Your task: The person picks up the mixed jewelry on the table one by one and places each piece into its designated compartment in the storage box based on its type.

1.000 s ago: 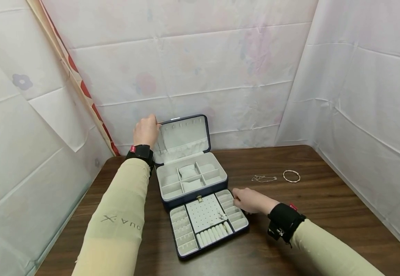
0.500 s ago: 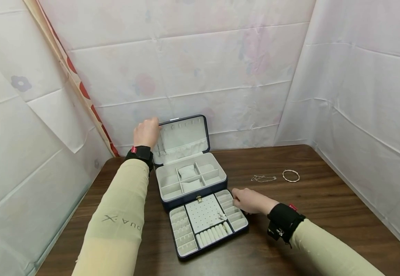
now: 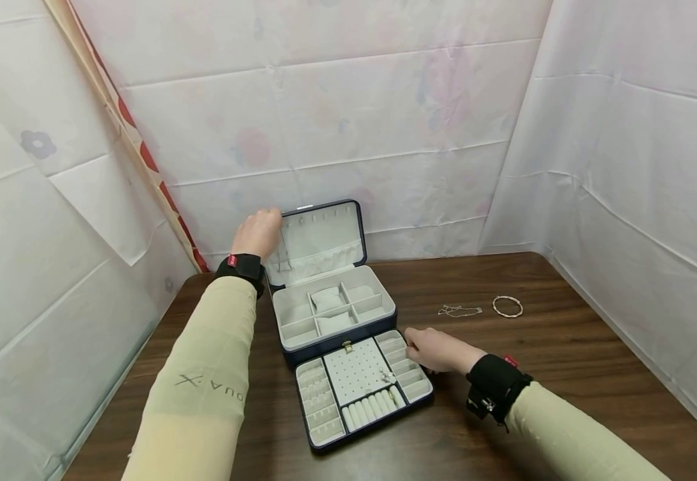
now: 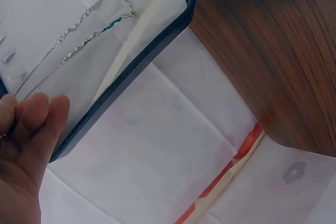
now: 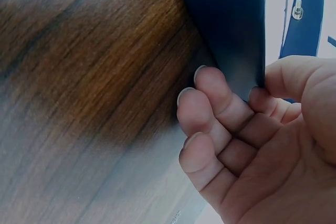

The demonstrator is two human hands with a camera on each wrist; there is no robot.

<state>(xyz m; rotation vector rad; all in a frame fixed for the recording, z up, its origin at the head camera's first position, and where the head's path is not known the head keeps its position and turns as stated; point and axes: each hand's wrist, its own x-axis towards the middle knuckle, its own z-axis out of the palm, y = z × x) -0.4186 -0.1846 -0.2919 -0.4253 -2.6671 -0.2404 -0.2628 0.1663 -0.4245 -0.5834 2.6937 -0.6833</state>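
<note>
A navy jewelry box (image 3: pixel 330 327) stands with its pale-lined lid (image 3: pixel 324 237) raised. My left hand (image 3: pixel 258 232) is at the lid's upper left corner. In the left wrist view, its thumb and fingers pinch the ends of a silver necklace (image 4: pixel 84 22), which has a teal section and hangs in a loop against the lining. Small hooks (image 4: pixel 9 54) show beside the fingers. My right hand (image 3: pixel 438 350) grips the right side of the jewelry tray (image 3: pixel 354 371), thumb over the rim and fingers against the outer wall, as the right wrist view shows.
To the right on the wooden table (image 3: pixel 565 361) lie a thin silver chain (image 3: pixel 459 311) and a round bangle (image 3: pixel 507 307). Earrings (image 3: pixel 387 377) sit on the tray's dotted panel. Small cushions (image 3: pixel 327 300) fill compartments in the box. White sheets (image 3: pixel 348 113) hang around the table.
My left hand has shifted slightly right and down at the lid corner, and the hanging necklace has moved a little with it. The right hand and tray stay in place.
</note>
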